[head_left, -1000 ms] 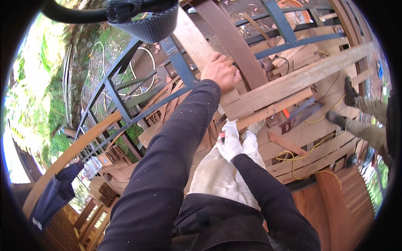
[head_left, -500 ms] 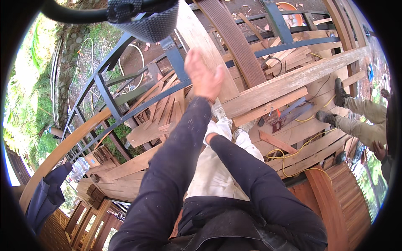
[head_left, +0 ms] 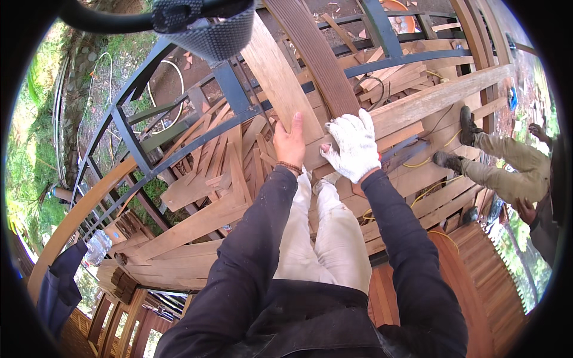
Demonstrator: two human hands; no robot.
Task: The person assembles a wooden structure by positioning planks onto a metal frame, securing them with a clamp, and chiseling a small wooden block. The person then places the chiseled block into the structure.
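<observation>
My bare left hand (head_left: 290,142), with a beaded bracelet at the wrist, grips the left edge of a pale wooden plank (head_left: 276,65) near its close end. Its thumb points forward along the wood. In a white work glove, my right hand (head_left: 352,146) is closed over the near end of a crosswise weathered board (head_left: 433,102). The glove covers the joint where the boards meet. Between the hands and beyond them runs a dark brown grooved plank (head_left: 319,59), its near end by the gloved fingers.
A dark metal frame (head_left: 233,86) curves around the front and left. Offcuts (head_left: 236,161) lie heaped beneath it. A yellow cord (head_left: 418,164) trails on the decking at right, near another person's boots (head_left: 468,126). A clear plastic bottle (head_left: 97,246) stands at left.
My left hand has come down from above the pale plank onto its edge. My gloved right hand has risen from between my legs to the crosswise board.
</observation>
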